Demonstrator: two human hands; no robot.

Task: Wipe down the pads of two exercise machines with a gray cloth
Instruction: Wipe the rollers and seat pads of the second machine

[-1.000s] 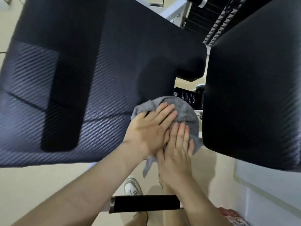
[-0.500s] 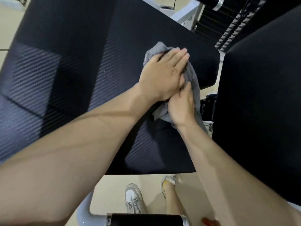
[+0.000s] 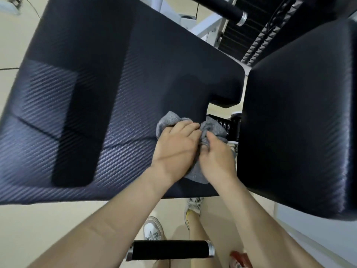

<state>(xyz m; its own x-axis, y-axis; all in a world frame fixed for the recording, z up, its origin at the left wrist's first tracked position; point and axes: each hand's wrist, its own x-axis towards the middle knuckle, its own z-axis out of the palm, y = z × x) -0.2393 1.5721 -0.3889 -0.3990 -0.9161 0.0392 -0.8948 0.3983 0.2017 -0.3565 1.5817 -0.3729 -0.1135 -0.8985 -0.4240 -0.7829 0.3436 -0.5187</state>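
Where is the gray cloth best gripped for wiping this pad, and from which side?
Probably the bunched middle of the gray cloth, taken from above, reaching in over the near edge of the pad. It lies crumpled in raised folds on the flat pad, which gives fingers something to close round. The left hand and right hand both grip it there.

middle of the gray cloth point(image 3: 214, 127) under both hands point(image 3: 174, 149) point(image 3: 217, 157), right pad point(image 3: 299, 122) past the edge
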